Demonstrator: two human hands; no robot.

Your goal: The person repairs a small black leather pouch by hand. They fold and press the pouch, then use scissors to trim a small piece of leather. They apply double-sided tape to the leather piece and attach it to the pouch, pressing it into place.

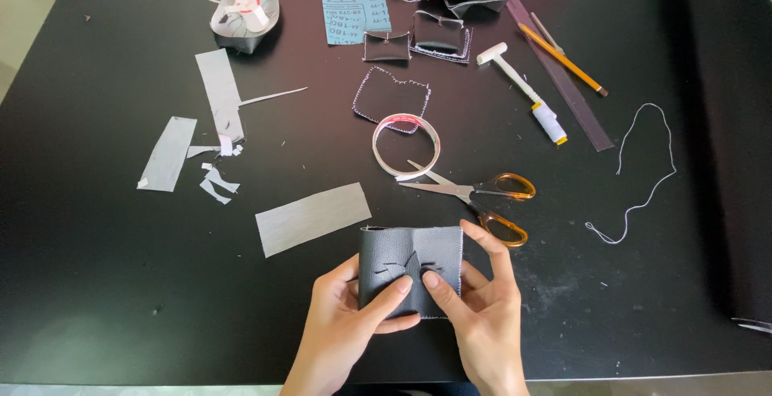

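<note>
We hold a dark grey leather piece with white stitching along its edges low in the middle of the black table, at about six o'clock; our left hand grips its left side with the thumb pressed on the face, and our right hand clasps its right side, thumb meeting the other beside a jagged cut in the leather. At eleven o'clock lies a crumpled foil cup with a scrap of white and red paper inside it. Just above our hands, at one o'clock from the piece, orange-handled scissors lie open, their tips touching a tape ring. Above that lies a stitched black leather cutout; two small folded leather pouches and a blue sheet of sandpaper are towards twelve o'clock. A white hammer, a thread spool, a pencil and a dark strip lie at one to two o'clock, a loose white thread at three. Grey tape strips and snippets scatter to nine and ten o'clock. A roll of black material covers the table's right edge.
</note>
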